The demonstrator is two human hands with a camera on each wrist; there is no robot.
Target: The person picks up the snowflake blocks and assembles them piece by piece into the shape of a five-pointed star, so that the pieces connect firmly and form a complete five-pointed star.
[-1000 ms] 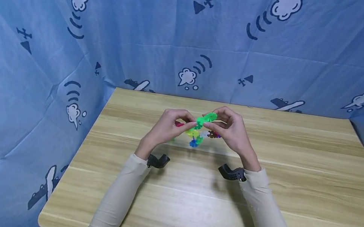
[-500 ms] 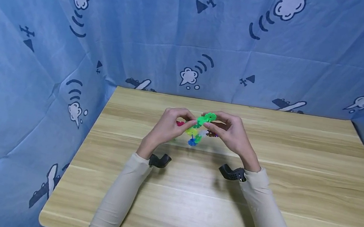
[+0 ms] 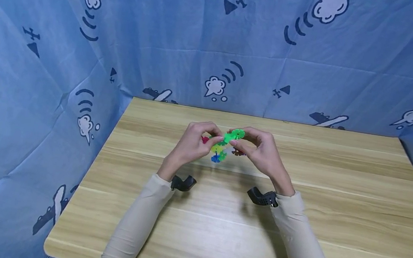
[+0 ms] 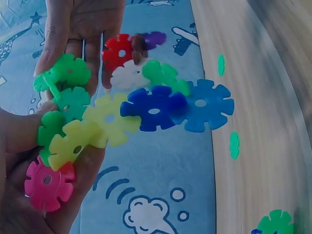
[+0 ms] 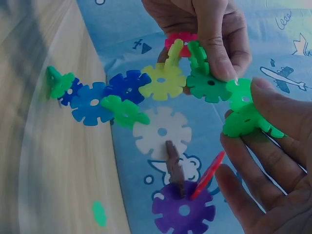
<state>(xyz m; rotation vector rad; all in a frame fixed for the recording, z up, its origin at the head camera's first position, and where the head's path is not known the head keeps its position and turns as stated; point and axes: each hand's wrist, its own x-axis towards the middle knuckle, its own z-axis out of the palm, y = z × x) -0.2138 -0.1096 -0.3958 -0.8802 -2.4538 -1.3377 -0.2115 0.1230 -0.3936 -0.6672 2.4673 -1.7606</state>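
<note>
Both hands hold a chain of slotted plastic snowflake discs above the table. The left hand (image 3: 194,141) pinches green and yellow discs near a pink disc (image 4: 48,180). Across from it, the right hand (image 3: 263,151) pinches the outer green discs (image 5: 246,119) between thumb and fingers. From the yellow disc (image 5: 163,82) the chain runs through blue discs (image 5: 92,103) to a green one (image 5: 58,83). A branch carries a white disc (image 5: 163,131), a brown disc (image 5: 174,168), a red disc (image 5: 207,178) and a purple disc (image 5: 184,209). Fingers hide some joints.
Under the hands lies a wooden table (image 3: 201,231), its far edge against a blue printed curtain (image 3: 167,72). Black wrist mounts (image 3: 183,183) jut inward from both wrists. Small green ovals (image 4: 235,145) show over the tabletop; I cannot tell what they are.
The blue end of the chain has shifted slightly left and up, and the purple disc has gone out of sight in the head view. Both hands keep their pinch, moving only a little.
</note>
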